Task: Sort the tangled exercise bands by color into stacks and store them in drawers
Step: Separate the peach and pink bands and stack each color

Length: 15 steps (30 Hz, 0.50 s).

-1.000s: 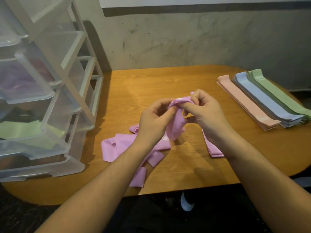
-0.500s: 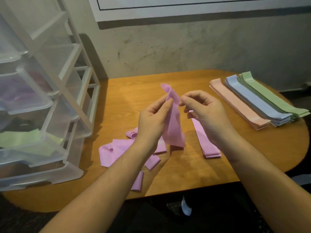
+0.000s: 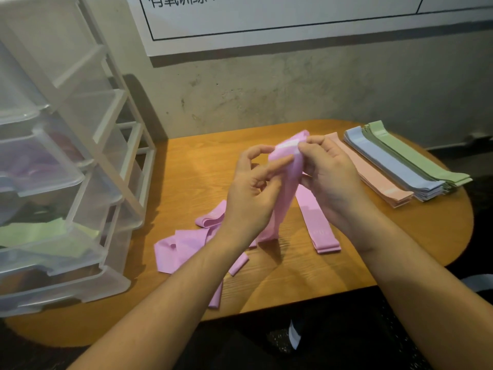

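Note:
My left hand (image 3: 250,193) and my right hand (image 3: 330,177) both pinch one pink exercise band (image 3: 286,166), held upright above the middle of the wooden table (image 3: 346,268). Its lower end hangs down to the tabletop. A loose tangle of pink bands (image 3: 184,247) lies under my left forearm. One flat pink band (image 3: 317,225) rests beneath my right wrist. At the right lie sorted stacks: peach (image 3: 373,177), blue (image 3: 394,166) and green (image 3: 416,158).
A clear plastic drawer unit (image 3: 66,182) stands on the table's left end, drawers pulled out; one holds green bands (image 3: 42,236), another something purplish. A grey wall with a white poster (image 3: 266,20) is behind. The table's rounded front edge is near my body.
The view has tilted up. My hands have raised the pink band and my right hand has taken hold of its top end again, after briefly letting go.

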Available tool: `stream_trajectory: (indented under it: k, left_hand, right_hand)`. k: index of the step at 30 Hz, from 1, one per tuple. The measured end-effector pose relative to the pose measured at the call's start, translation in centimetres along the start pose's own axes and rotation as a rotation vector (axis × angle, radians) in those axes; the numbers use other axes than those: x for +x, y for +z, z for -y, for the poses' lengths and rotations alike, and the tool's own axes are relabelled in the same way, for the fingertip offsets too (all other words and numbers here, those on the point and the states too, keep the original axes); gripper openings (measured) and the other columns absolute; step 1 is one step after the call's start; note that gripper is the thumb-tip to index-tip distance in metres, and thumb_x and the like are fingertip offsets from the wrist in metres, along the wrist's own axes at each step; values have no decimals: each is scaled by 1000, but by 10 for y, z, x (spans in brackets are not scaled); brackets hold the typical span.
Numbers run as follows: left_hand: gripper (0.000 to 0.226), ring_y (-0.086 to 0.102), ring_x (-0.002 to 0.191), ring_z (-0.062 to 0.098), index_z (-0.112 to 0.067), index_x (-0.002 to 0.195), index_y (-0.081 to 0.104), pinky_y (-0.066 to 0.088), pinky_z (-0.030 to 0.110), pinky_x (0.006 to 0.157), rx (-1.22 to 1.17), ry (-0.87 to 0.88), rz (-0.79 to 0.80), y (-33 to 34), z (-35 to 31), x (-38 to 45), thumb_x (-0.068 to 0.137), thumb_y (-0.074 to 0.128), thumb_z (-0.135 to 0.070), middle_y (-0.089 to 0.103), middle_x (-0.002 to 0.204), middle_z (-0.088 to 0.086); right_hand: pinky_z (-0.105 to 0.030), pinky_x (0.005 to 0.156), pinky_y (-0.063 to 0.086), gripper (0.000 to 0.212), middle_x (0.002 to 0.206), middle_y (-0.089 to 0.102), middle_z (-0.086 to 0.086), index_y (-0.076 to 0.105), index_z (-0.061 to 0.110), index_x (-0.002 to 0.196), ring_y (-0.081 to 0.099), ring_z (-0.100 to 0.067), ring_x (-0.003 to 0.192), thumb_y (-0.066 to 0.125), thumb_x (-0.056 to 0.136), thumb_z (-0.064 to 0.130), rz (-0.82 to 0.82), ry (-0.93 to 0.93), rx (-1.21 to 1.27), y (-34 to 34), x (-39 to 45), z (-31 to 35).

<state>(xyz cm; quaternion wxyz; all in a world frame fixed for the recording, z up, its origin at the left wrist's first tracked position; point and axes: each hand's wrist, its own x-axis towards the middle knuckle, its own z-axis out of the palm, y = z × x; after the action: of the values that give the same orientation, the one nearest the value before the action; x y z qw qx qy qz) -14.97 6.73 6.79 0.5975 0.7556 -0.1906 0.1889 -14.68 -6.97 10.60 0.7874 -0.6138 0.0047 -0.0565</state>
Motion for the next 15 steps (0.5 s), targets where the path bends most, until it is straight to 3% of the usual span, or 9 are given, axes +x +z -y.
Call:
stream_trajectory:
  k: [3, 6, 8, 10, 12, 15]
  left_hand:
    - [33, 55, 75, 6, -33, 109, 67, 47, 20, 73, -127, -91, -35, 4, -6, 0, 89, 65, -6, 55, 121, 3]
    - [32, 58, 70, 12, -21, 113, 55, 49, 28, 64, -471, -382, -73, 4, -16, 5, 85, 71, -19, 63, 100, 1]
    - [41, 57, 72, 15, -13, 117, 56, 44, 31, 66, -616, -585, 20, 0, -20, 10, 85, 68, -35, 64, 92, 2]
    - [54, 56, 87, 25, -7, 128, 60, 43, 36, 76, -575, -682, 194, -4, -25, 13, 92, 61, -47, 65, 103, 11]
    - [47, 61, 96, 23, -8, 133, 61, 48, 37, 83, -572, -713, 267, -6, -30, 15, 98, 59, -40, 69, 114, 15]
    - [21, 69, 81, 14, -15, 117, 67, 55, 29, 76, -622, -696, 206, -7, -34, 24, 97, 63, -23, 74, 98, 4]
  right_hand:
    - [-33, 66, 48, 15, 91, 67, -18, 60, 20, 91, 61, -24, 82, 52, 101, 13, -11, -14, 9, -2, 1, 3]
    - [-31, 62, 50, 11, 84, 68, -5, 62, 17, 93, 62, -16, 72, 54, 101, 14, 28, -20, 12, -3, -2, 7]
    - [-29, 68, 50, 8, 85, 68, -1, 63, 17, 96, 61, -14, 77, 56, 101, 17, 43, -22, -11, -6, -4, 8]
    - [-30, 70, 49, 7, 89, 69, -2, 65, 19, 98, 61, -16, 81, 59, 100, 21, 76, -9, -61, -9, -5, 8]
    - [-30, 66, 49, 6, 91, 70, -3, 67, 21, 99, 62, -20, 82, 61, 99, 24, 102, -6, -117, -10, -4, 9]
    - [-28, 58, 50, 5, 86, 72, 1, 67, 22, 99, 65, -17, 78, 64, 97, 25, 75, -44, -169, -13, -5, 10]
